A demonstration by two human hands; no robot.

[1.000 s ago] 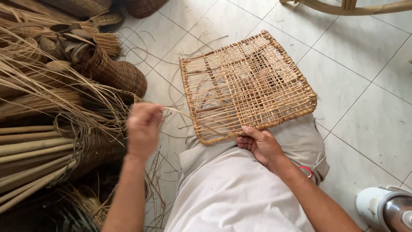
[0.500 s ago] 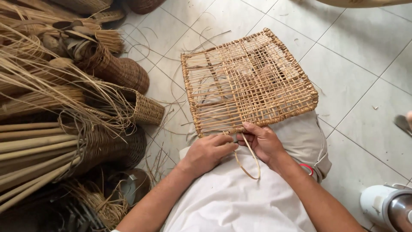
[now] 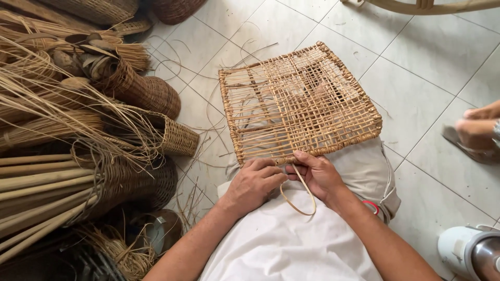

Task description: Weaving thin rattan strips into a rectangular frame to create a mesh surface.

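Two hands meet at the near edge of the square tan woven rattan panel (image 3: 299, 106) on your lap: left hand (image 3: 253, 183) and right hand (image 3: 319, 175) both pinch a thin springy cane strip (image 3: 298, 198). Light, stiff, brittle: grip the bound rim.

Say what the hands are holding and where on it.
Both hands, left hand and right hand, pinch a thin cane strip near its upper ends, at the woven panel's near edge.
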